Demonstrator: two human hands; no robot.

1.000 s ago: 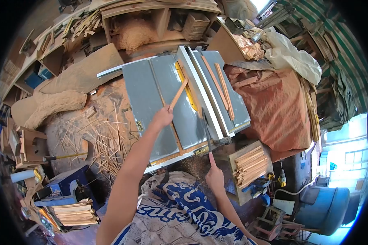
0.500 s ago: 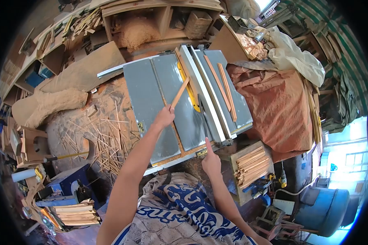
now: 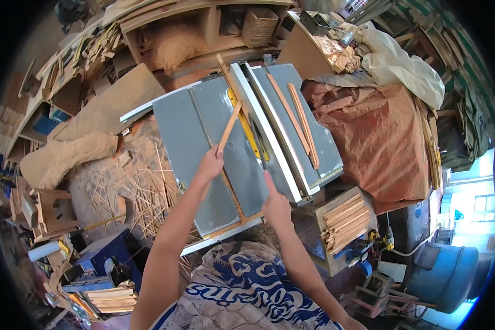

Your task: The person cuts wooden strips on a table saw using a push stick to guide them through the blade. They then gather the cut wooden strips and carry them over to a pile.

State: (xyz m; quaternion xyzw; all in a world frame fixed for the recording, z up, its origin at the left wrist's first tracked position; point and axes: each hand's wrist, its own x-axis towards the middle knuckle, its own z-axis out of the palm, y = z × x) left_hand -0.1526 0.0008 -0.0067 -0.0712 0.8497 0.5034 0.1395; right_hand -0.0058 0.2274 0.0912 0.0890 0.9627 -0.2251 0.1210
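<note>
My left hand point(image 3: 210, 164) is closed round a slim wooden stick point(image 3: 229, 127), whose far end points at the yellow insert point(image 3: 249, 129) of the grey table saw point(image 3: 184, 143). Against the long pale fence point(image 3: 269, 132), a wooden strip point(image 3: 225, 70) sticks out past the saw's far edge. My right hand point(image 3: 276, 209) grips a thin dark stick point(image 3: 263, 151), index finger stretched along it, just right of the insert. The grip itself is partly hidden by the fingers.
Right of the fence lie several cut strips point(image 3: 298, 118) on the saw top. A brown cover point(image 3: 377, 143) drapes beyond it. Stacked strips point(image 3: 345, 223) stand near my right arm. Offcuts point(image 3: 148, 190) litter the floor at left, and sawdust point(image 3: 179, 52) fills a far compartment.
My right hand has moved forward along the fence with the dark stick. The wooden strip now reaches beyond the far edge. My left hand still holds its stick; the view has shifted slightly.
</note>
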